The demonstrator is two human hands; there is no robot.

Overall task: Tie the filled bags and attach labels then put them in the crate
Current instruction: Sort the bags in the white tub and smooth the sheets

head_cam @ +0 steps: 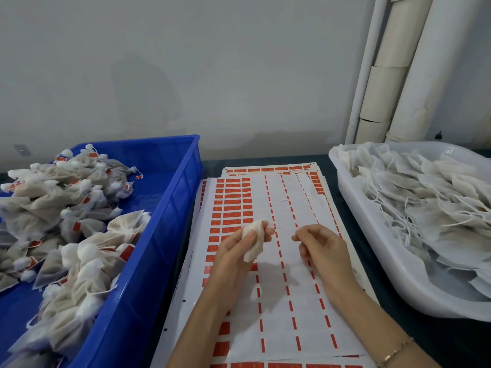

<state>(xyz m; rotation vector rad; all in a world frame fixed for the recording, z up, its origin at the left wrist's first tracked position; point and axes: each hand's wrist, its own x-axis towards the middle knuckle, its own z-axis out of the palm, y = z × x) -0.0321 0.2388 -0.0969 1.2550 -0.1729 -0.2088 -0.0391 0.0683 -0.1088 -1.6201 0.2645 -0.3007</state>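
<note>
- Left hand (233,251) is raised over the middle of the table, fingers curled round a small white bag (255,235) and gripping it by its bunched top.
- Right hand (324,248) hovers just beside it, fingers curled and thumb meeting forefinger; I cannot tell whether it pinches a string or nothing.
- Sheets of red labels (279,203) lie stacked under both hands, many rows already peeled.
- To the left stands a blue crate (170,197) heaped with tied bags (66,208) that carry red labels.
- To the right sits a white tub (372,248) full of untied bags (425,197) with loose strings.
- A thin bracelet (396,351) circles the right wrist.
</note>
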